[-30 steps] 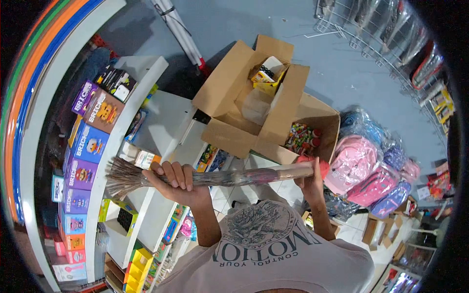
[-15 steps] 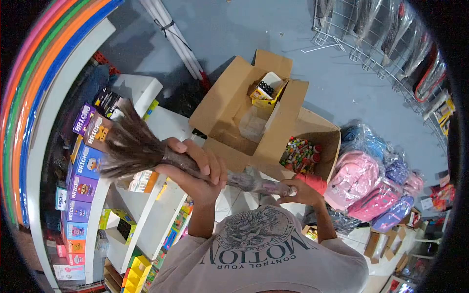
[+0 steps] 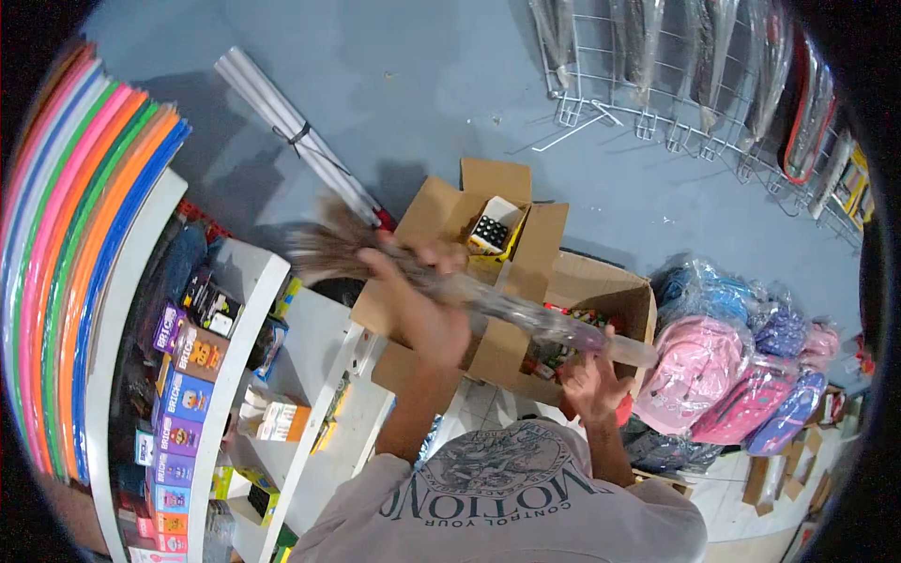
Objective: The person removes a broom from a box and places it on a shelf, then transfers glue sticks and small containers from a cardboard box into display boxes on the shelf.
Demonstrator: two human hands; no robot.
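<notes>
A brown feather duster (image 3: 333, 246), its handle wrapped in clear plastic, stretches across the view in front of my chest. My left hand (image 3: 422, 296) is closed around it just below the feathers, a little blurred. Toward the pale far end of the handle, my right hand (image 3: 593, 385) has its fingers apart, with the fingertips right at the plastic. Something red (image 3: 623, 409) shows partly behind that hand. Beneath the duster are cardboard boxes; one holds a small yellow-and-white box (image 3: 494, 228) of black-topped items.
Shelves at left carry brick toy boxes (image 3: 184, 392) and bright coloured sheets (image 3: 94, 253). White poles (image 3: 291, 131) lean by the blue wall. Plastic-wrapped backpacks (image 3: 694, 366) sit at right, below a wire rack (image 3: 657, 117). A carton (image 3: 610, 281) holds small colourful items.
The duster has moved right and up, away from the shelf, its feathers now before the poles. My right hand's fingers have spread from around the handle. The view has shifted.
</notes>
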